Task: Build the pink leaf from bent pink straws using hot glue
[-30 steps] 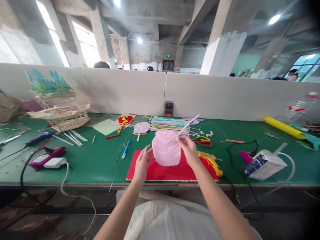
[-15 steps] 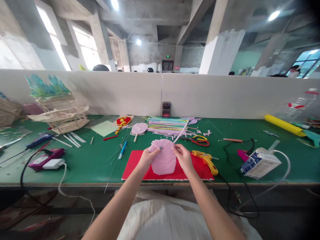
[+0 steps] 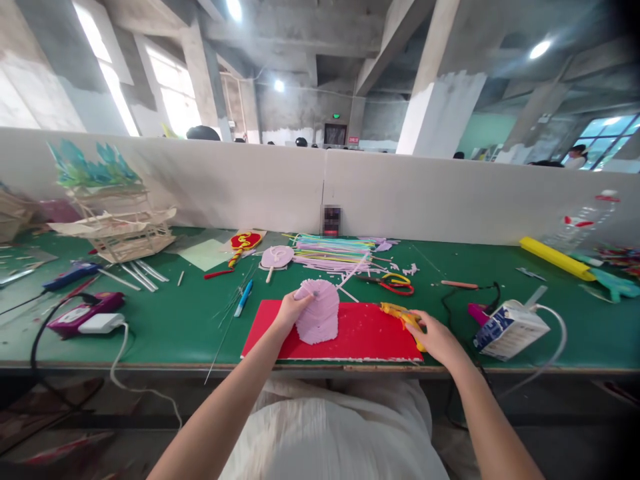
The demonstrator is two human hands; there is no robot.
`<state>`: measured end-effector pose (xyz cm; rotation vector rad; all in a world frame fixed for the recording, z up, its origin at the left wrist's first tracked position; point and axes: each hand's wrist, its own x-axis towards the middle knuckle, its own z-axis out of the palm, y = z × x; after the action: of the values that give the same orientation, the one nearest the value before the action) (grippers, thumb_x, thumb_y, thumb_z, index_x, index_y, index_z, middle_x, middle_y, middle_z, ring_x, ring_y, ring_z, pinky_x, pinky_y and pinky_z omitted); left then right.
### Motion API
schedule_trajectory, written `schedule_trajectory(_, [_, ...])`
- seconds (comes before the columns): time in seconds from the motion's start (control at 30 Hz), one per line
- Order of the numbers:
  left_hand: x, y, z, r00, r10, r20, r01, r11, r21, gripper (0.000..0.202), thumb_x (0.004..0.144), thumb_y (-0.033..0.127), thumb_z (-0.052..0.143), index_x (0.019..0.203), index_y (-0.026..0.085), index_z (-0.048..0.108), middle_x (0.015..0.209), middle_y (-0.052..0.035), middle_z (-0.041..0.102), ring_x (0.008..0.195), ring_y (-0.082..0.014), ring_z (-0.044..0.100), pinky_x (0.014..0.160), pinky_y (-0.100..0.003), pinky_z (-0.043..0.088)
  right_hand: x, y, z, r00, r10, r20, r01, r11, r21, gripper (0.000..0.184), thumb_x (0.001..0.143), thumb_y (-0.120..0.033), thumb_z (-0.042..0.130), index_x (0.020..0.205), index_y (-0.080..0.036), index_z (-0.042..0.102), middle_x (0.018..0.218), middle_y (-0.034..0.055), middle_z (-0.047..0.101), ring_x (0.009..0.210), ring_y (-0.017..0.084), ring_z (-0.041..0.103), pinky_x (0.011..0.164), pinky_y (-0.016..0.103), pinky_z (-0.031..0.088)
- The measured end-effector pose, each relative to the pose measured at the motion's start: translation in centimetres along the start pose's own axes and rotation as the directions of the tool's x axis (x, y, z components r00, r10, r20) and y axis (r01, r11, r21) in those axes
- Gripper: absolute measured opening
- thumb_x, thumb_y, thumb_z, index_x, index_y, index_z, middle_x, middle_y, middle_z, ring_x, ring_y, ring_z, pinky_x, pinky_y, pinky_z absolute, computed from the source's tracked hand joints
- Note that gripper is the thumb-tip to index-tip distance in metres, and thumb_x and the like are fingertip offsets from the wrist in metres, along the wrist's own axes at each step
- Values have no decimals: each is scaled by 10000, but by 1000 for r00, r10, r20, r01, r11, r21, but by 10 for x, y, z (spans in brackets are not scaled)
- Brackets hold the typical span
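Note:
My left hand (image 3: 291, 310) pinches the upper left edge of a flat, rounded pink piece (image 3: 321, 319), made of fuzzy pipe cleaners laid side by side. The piece is held over a red board (image 3: 367, 333). My right hand (image 3: 436, 335) closes around the yellow glue gun (image 3: 401, 313) at the board's right end; part of the handle is hidden by the fingers. Beyond the pink piece, a loose pink pipe cleaner (image 3: 355, 272) slants up towards a bundle of coloured pipe cleaners (image 3: 333, 252).
Scissors (image 3: 395, 285) lie behind the board, and a blue pen-like tool (image 3: 244, 298) lies to its left. Further back are a small pink fan (image 3: 277, 257) and a red-yellow fan (image 3: 245, 241). A carton (image 3: 513, 330) and power strip (image 3: 86, 315) flank the workspace.
My right hand has left the pink piece and its strip and moved right onto the glue gun. My left hand still holds the piece, now slightly further left.

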<state>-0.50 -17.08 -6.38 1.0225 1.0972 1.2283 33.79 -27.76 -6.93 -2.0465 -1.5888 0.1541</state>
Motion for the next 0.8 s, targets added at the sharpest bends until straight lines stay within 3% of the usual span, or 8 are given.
schedule_trajectory(0.07, [-1, 0, 0, 1000, 0, 8, 0, 1000, -3, 444, 475, 395, 846, 779, 111, 689, 717, -65, 721, 633, -203, 663, 594, -277, 516, 0, 9, 7, 997, -36, 71, 30, 997, 73, 434, 817, -437, 443, 1175, -211, 536, 933, 69, 626, 870, 206, 620, 728, 293, 475])
schedule_trajectory(0.2, [0, 1, 1, 1000, -1, 8, 1, 1000, -14, 438, 506, 416, 830, 790, 116, 685, 733, -69, 724, 644, -208, 669, 607, -284, 523, 2, 17, 18, 996, -53, 67, 49, 997, 57, 464, 857, -399, 385, 1269, -204, 472, 964, 84, 629, 895, 212, 624, 751, 298, 477])
schedule_trajectory(0.3, [0, 1, 1, 1000, -4, 8, 4, 1000, -19, 440, 513, 426, 825, 791, 115, 684, 730, -73, 723, 649, -213, 672, 603, -282, 522, 17, 12, 13, 1000, -12, 3, 12, 994, -112, 467, 889, -380, 357, 1288, -160, 458, 970, 117, 641, 871, 231, 633, 729, 309, 471])
schedule_trajectory(0.4, [0, 1, 0, 1000, -7, 15, 7, 1000, -25, 452, 514, 444, 819, 788, 110, 685, 718, -77, 721, 640, -218, 671, 594, -284, 519, 52, -1, -1, 997, -62, -43, 43, 939, -342, 422, 924, -360, 311, 1214, -141, 527, 1030, 154, 633, 950, 251, 610, 767, 314, 453])
schedule_trajectory(0.5, [1, 0, -1, 1000, -6, 20, 6, 1000, -30, 462, 518, 460, 811, 785, 105, 687, 715, -80, 721, 641, -221, 671, 594, -286, 518, 101, -16, -9, 988, -137, 66, 152, 898, -413, 335, 905, -200, 352, 1133, -144, 592, 1135, 165, 609, 1067, 235, 564, 860, 296, 409])
schedule_trajectory(0.6, [2, -1, -2, 1000, 2, 26, -1, 999, -37, 481, 521, 469, 806, 811, 104, 689, 731, -80, 724, 666, -225, 675, 611, -286, 519, 140, -24, -2, 962, -135, 236, 222, 892, -394, 293, 768, -90, 535, 1025, -169, 650, 1042, 123, 660, 958, 204, 619, 787, 253, 421])
schedule_trajectory(0.7, [2, -4, -4, 999, 6, 36, -4, 999, -37, 493, 526, 469, 806, 833, 99, 694, 752, -87, 727, 678, -228, 676, 614, -288, 521, 155, -24, 10, 932, -121, 342, 249, 899, -361, 245, 674, -80, 613, 892, -173, 672, 914, 95, 687, 841, 205, 645, 708, 253, 424])
schedule_trajectory(0.8, [2, -6, -5, 999, 6, 36, -4, 999, -39, 478, 535, 457, 806, 831, 98, 698, 767, -91, 730, 678, -230, 675, 603, -287, 520, 153, -22, 12, 932, -126, 341, 237, 921, -308, 191, 640, -121, 642, 823, -175, 645, 862, 82, 682, 808, 215, 636, 685, 265, 415])
